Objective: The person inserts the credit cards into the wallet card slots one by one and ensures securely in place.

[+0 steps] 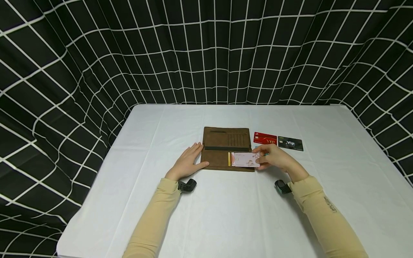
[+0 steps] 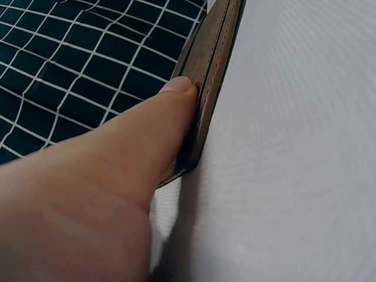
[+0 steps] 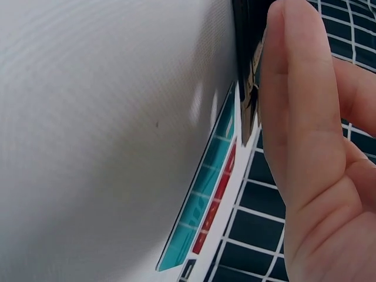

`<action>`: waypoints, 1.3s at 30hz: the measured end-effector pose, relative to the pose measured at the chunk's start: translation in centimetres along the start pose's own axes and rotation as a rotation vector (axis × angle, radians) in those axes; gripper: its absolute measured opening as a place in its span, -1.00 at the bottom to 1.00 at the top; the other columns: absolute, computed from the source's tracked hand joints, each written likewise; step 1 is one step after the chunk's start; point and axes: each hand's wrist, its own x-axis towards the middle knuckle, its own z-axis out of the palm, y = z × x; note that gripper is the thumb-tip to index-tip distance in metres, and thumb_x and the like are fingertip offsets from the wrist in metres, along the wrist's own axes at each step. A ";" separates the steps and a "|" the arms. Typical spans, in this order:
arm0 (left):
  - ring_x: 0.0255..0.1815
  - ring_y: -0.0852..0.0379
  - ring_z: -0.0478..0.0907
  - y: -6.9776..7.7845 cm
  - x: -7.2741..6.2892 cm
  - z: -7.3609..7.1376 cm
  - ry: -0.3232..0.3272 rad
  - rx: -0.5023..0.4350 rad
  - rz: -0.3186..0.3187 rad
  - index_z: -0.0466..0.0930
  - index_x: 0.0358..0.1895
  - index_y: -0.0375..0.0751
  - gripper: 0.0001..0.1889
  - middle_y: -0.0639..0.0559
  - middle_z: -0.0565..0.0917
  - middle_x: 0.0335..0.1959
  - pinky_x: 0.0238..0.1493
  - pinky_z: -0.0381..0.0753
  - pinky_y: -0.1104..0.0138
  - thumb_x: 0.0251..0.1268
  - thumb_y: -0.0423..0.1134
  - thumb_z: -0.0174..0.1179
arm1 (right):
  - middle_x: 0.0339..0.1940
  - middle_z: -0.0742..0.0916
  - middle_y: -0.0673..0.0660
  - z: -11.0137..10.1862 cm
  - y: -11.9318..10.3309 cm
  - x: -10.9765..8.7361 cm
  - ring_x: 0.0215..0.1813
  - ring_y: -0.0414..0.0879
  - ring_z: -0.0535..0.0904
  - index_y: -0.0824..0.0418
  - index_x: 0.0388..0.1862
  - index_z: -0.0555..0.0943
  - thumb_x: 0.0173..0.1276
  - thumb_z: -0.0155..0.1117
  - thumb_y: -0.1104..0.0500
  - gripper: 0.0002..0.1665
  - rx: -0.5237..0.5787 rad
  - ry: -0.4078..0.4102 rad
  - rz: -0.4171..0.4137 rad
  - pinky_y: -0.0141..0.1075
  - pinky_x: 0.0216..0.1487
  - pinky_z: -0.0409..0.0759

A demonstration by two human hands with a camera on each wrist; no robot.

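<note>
Now, from the head, the right hand (image 1: 274,156) pinches the pink card (image 1: 246,159) by its right end, over the wallet (image 1: 215,158). The card looks light, stiff and slick; edges suit best. The near side has room. From the left wrist, the left hand (image 2: 111,158) lies unclenched, thumb on the wallet's edge. From the right wrist, a blue card (image 3: 200,200) crowds that side.

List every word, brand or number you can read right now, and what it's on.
"VIP": red card.
"Vip": black card.
Pale pink card: faint print, too small to read.
Right sleeve: dark lettering, too blurred to read.
Teal card: partly hidden, nothing legible.
</note>
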 end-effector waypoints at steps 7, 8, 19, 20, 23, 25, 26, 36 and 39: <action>0.45 0.19 -0.27 0.1 0.0 0.0 0.000 0.004 -0.003 -0.06 0.46 -0.19 -0.12 0.00 -0.09 0.47 0.39 -0.32 0.34 0.26 0.31 -0.07 | -0.40 0.33 0.18 -0.1 -0.2 0.3 -0.38 -0.01 0.55 0.58 0.11 0.40 0.17 0.17 0.51 -0.52 -0.005 -0.015 -0.018 -0.14 -0.32 0.66; 0.45 0.20 -0.27 0.1 0.0 -0.1 -0.003 0.006 -0.006 -0.07 0.46 -0.18 -0.12 0.01 -0.09 0.48 0.39 -0.32 0.35 0.25 0.31 -0.07 | -0.40 0.32 0.18 0.0 -0.3 0.3 -0.40 -0.02 0.54 0.58 0.11 0.40 0.18 0.17 0.51 -0.52 -0.010 -0.013 -0.015 -0.15 -0.32 0.66; 0.45 0.16 -0.26 0.2 -0.2 -0.2 -0.005 0.003 -0.007 -0.06 0.46 -0.20 -0.13 -0.01 -0.08 0.47 0.39 -0.31 0.32 0.26 0.29 -0.06 | -0.44 0.31 0.15 0.6 -0.3 0.7 -0.46 -0.04 0.52 0.58 0.11 0.38 0.18 0.15 0.50 -0.53 -0.040 -0.019 -0.035 -0.13 -0.32 0.66; 0.46 0.16 -0.26 0.2 -0.2 -0.2 -0.004 0.002 -0.007 -0.06 0.46 -0.20 -0.13 -0.01 -0.08 0.47 0.39 -0.30 0.32 0.26 0.29 -0.05 | -0.43 0.31 0.15 0.7 -0.3 0.7 -0.46 -0.05 0.51 0.57 0.11 0.39 0.18 0.15 0.51 -0.53 -0.037 -0.015 -0.033 -0.13 -0.32 0.66; 0.46 0.16 -0.25 0.3 -0.2 -0.2 0.001 0.002 -0.003 -0.05 0.46 -0.21 -0.13 -0.02 -0.07 0.47 0.40 -0.29 0.31 0.27 0.28 -0.04 | -0.43 0.31 0.15 0.9 -0.2 0.8 -0.44 -0.05 0.50 0.57 0.10 0.38 0.18 0.15 0.52 -0.53 -0.024 -0.006 -0.034 -0.14 -0.32 0.66; 0.45 0.17 -0.25 0.3 -0.2 -0.2 -0.001 0.001 -0.006 -0.06 0.46 -0.20 -0.13 -0.01 -0.08 0.47 0.39 -0.30 0.32 0.26 0.29 -0.05 | -0.42 0.33 0.15 1.0 -0.1 0.9 -0.43 -0.05 0.51 0.56 0.11 0.36 0.18 0.16 0.52 -0.52 -0.008 0.001 -0.029 -0.15 -0.33 0.66; 0.46 0.17 -0.25 0.3 -0.2 -0.2 -0.002 0.000 -0.006 -0.06 0.46 -0.20 -0.13 -0.01 -0.08 0.47 0.39 -0.30 0.32 0.26 0.29 -0.05 | -0.42 0.35 0.16 1.1 -0.1 0.9 -0.43 -0.04 0.52 0.56 0.12 0.34 0.18 0.16 0.52 -0.50 -0.002 0.002 -0.027 -0.16 -0.33 0.66; 0.45 0.17 -0.26 0.0 0.0 0.0 0.001 -0.002 0.003 -0.07 0.46 -0.19 -0.12 0.00 -0.08 0.47 0.39 -0.31 0.33 0.25 0.32 -0.07 | -0.37 0.61 0.29 1.2 -0.2 1.1 -0.45 0.02 0.65 0.58 0.00 0.26 0.21 0.19 0.48 -0.57 0.038 0.028 -0.009 -0.21 -0.35 0.66; 0.46 0.17 -0.26 0.0 0.0 0.0 0.001 -0.001 0.004 -0.06 0.46 -0.19 -0.12 -0.01 -0.08 0.47 0.39 -0.31 0.33 0.25 0.31 -0.07 | -0.40 0.59 0.27 1.3 -0.2 1.1 -0.46 0.04 0.66 0.57 -0.05 0.28 0.21 0.21 0.46 -0.59 0.026 0.034 -0.004 -0.21 -0.35 0.66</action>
